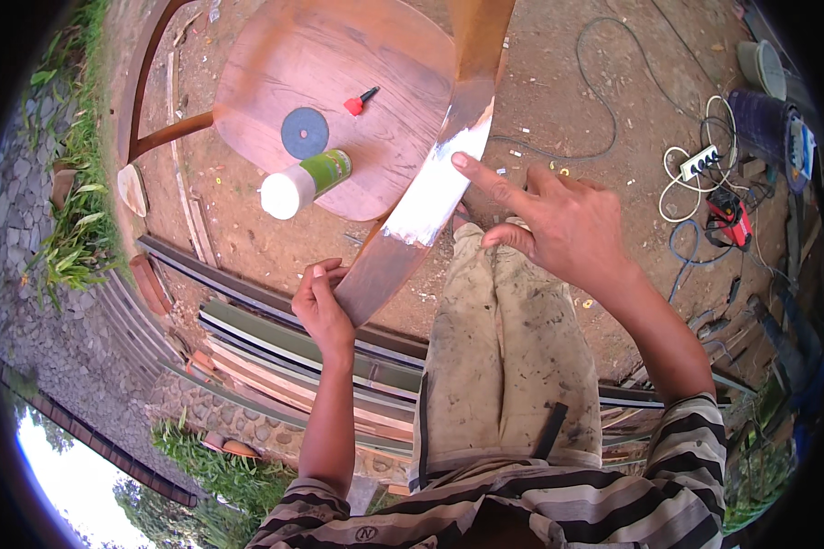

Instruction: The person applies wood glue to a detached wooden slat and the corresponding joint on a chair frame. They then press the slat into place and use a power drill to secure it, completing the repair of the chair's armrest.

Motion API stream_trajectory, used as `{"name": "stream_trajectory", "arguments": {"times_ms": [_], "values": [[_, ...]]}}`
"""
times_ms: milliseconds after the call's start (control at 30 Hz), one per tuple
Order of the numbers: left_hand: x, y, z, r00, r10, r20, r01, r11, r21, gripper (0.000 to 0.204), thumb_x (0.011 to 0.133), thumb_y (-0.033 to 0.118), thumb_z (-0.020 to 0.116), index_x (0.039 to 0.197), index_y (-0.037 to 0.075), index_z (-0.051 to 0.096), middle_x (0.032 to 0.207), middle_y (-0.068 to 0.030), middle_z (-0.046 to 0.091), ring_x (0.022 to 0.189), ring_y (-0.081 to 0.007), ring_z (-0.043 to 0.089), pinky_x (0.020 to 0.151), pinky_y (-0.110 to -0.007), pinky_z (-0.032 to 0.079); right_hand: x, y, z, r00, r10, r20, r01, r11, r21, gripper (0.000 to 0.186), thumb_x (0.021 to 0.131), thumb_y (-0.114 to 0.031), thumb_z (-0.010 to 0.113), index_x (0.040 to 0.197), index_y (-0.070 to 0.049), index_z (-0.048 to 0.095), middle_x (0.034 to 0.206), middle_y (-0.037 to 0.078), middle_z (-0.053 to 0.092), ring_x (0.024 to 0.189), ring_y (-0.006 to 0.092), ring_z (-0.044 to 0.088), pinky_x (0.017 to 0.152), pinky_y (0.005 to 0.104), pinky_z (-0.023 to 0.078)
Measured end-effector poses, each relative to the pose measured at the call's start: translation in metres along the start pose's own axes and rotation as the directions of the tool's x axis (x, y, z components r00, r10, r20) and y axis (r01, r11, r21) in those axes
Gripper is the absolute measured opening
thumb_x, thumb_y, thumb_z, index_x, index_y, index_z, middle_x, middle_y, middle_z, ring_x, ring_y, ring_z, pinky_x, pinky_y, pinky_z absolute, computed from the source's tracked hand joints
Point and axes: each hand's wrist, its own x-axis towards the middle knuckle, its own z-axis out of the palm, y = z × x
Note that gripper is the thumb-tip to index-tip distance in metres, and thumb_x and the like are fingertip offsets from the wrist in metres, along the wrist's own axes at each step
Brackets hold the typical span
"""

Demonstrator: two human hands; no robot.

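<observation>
My left hand point(325, 302) grips the lower end of a sloping brown wooden chair rail point(380, 279), which has a band of smooth white coating point(426, 206) along its upper part. My right hand point(563, 224) is open over the rail, its index fingertip touching the white band and the thumb held apart. Behind the rail, a round-cornered wooden seat point(275, 73) carries a white cylindrical container with a green label point(307, 183), a dark abrasive disc point(298, 123) and a small red-and-black nozzle-like item point(355, 105).
A power strip point(700, 162) with coiled cables, a red machine point(729, 220), a bucket point(760, 69) and a purple container point(760, 128) are at right. Long planks point(247, 325) lie behind my left forearm. Plants point(73, 247) and stone paving line the left.
</observation>
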Motion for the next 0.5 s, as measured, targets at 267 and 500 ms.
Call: {"name": "stream_trajectory", "arguments": {"times_ms": [267, 500], "values": [[0.002, 0.0, -0.001, 1.0, 0.003, -0.008, -0.003, 1.0, -0.008, 0.045, 0.11, 0.027, 0.044, 0.104, -0.009, 0.07, 0.085, -0.0171, 0.074, 0.082, -0.0201, 0.069, 0.08, -0.034, 0.053, 0.014, 0.011, -0.006, 0.992, 0.049, -0.113, -0.047, 0.999, 0.025, 0.075, 0.091, -0.076, 0.041, 0.16, -0.048, 0.037, 0.075, 0.003, 0.056, 0.054, 0.0219, 0.062, 0.043, 0.037, 0.047], [-0.001, -0.001, -0.005, 1.0, 0.001, -0.018, -0.001, 1.0, -0.016, 0.044, 0.11, 0.026, 0.044, 0.103, -0.009, 0.07, 0.086, -0.0166, 0.074, 0.083, -0.0199, 0.07, 0.081, -0.034, 0.054, 0.022, 0.022, -0.008, 0.988, 0.125, -0.093, -0.125, 0.992, 0.006, 0.076, 0.09, -0.078, 0.038, 0.16, -0.046, 0.038, 0.071, 0.003, 0.053, 0.052, 0.022, 0.06, 0.044, 0.0369, 0.048]]}}
